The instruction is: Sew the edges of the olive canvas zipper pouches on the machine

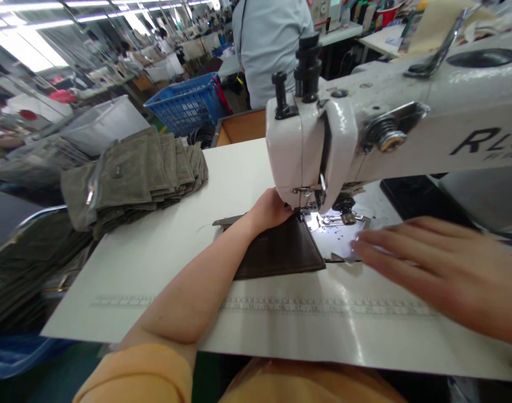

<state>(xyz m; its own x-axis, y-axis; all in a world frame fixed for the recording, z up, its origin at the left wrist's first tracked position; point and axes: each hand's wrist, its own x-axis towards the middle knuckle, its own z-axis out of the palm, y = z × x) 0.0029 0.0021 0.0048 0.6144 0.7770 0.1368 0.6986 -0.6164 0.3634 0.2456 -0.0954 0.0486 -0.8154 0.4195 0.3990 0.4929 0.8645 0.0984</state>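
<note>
A dark brown leather panel [276, 250] lies flat on the white table, its right part reaching the presser foot [303, 215] of a white sewing machine [312, 145]. My left hand [269, 211] is at the panel's far edge, close beside the presser foot. Its fingers look curled down on the leather, though the machine head partly hides their tips. To the right, my right hand [440, 266] is smeared by motion. Its fingers are stretched out, pointing left over the lit needle plate [337, 238], with nothing seen in them. A thin dark strip [228, 220] pokes out behind my left wrist.
Olive-grey fabric pieces [134, 168] are stacked on the table's left, with more piled below [33, 257]. A printed ruler [281, 307] runs along the front of the table [163, 263]. Beyond stand a blue crate [188, 103] and a person in a light shirt [272, 45].
</note>
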